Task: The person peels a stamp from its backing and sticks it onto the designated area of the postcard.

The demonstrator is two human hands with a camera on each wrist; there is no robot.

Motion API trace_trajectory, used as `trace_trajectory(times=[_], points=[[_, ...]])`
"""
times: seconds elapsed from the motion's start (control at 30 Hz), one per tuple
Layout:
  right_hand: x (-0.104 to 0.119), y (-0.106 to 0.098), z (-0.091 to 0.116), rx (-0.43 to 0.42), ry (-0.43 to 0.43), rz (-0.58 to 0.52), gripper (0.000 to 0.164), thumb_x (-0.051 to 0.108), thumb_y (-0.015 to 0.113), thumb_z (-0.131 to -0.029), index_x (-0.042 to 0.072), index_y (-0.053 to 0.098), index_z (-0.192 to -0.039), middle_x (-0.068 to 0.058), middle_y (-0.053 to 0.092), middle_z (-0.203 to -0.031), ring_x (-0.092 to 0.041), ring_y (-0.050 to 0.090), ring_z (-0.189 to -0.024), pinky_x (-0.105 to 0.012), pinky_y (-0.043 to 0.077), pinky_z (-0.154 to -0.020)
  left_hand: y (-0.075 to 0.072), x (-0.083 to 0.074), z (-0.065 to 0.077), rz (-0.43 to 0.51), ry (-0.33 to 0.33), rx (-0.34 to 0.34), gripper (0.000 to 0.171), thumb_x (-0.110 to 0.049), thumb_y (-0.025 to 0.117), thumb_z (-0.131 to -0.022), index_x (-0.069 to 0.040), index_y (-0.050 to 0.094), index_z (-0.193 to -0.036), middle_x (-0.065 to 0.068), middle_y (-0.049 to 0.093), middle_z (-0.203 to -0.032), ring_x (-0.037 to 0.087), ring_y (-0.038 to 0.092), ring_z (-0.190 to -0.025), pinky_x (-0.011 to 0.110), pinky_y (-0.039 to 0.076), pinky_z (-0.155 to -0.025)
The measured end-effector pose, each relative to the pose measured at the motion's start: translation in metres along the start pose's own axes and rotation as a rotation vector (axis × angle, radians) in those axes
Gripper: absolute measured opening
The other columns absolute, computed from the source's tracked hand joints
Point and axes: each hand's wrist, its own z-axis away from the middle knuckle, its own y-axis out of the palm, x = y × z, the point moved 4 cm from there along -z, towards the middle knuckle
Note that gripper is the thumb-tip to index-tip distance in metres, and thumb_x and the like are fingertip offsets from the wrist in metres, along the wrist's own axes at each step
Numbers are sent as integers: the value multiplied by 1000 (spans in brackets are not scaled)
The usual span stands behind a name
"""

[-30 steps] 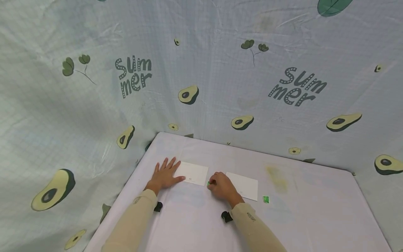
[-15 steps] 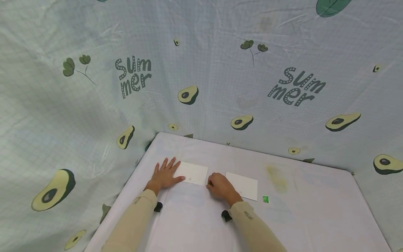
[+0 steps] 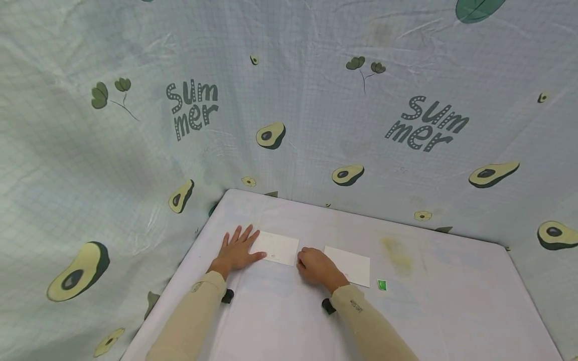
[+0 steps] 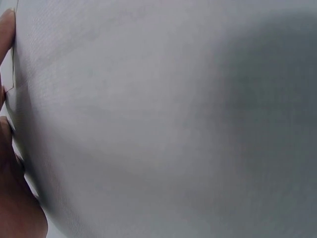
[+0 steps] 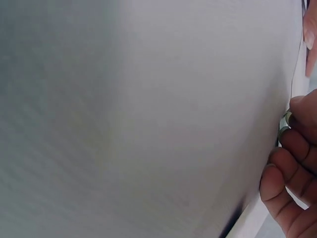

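Note:
My left hand (image 3: 236, 253) lies flat with spread fingers, its thumb and fingertips on the left edge of a white card (image 3: 280, 248). Beyond that card's right edge, my right hand (image 3: 317, 266) rests low with curled fingers, thumb and forefinger pinched together. Between these fingertips a sliver of a small green stamp-like piece (image 5: 283, 130) shows in the right wrist view; the head view hides it behind the fingers. A second white card (image 3: 352, 265) lies to the right, partly covered by the right hand and wrist. Only part of the left hand (image 4: 17, 193) enters the left wrist view.
Another small green stamp-like piece (image 3: 382, 285) with a pale border lies right of the second card. White cloth covers the table (image 3: 460, 301), with a yellowish stain (image 3: 397, 256) on it. A printed curtain (image 3: 307, 110) hangs behind and at the left.
My right fingers have drawn slightly over the green piece, which showed at their tips in the head view and is now hidden there. The left hand and both cards stay put.

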Motion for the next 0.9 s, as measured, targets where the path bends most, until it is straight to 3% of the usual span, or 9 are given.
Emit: trace_trajectory(times=[0.27, 0.5, 0.7, 0.9], points=[[-1, -6, 0, -8, -1, -57, 17, 15, 62, -103, 12, 65, -86, 4, 54, -77, -10, 45, -68, -25, 43, -64, -2, -1, 0, 2, 3, -8, 90, -70, 52, -98, -19, 23, -167, 10, 8, -178, 42, -2, -164, 69, -3, -129], [-1, -2, 0, 30, 14, -94, 20, 29, 74, -98, 14, 65, -88, 7, 54, -80, -8, 47, -72, -23, 43, -67, -3, -2, 4, 0, 6, -3, 89, -67, 53, -99, -17, 25, -167, 12, 10, -177, 44, 1, -164, 70, -2, -129], [1, -1, -2, 28, 32, -72, 14, 20, 71, -100, 14, 66, -88, 6, 56, -80, -9, 48, -72, -23, 45, -67, -4, -3, 6, 12, 2, -4, 88, -66, 54, -99, -17, 25, -167, 12, 11, -177, 44, 1, -164, 70, -2, -129], [3, -4, -3, 5, 2, -9, 19, 15, 64, -102, 12, 66, -84, 4, 57, -77, -10, 47, -68, -25, 47, -66, -4, -3, 5, 10, 6, -5, 89, -67, 54, -99, -17, 25, -167, 12, 10, -177, 43, 1, -164, 70, -2, -129]])
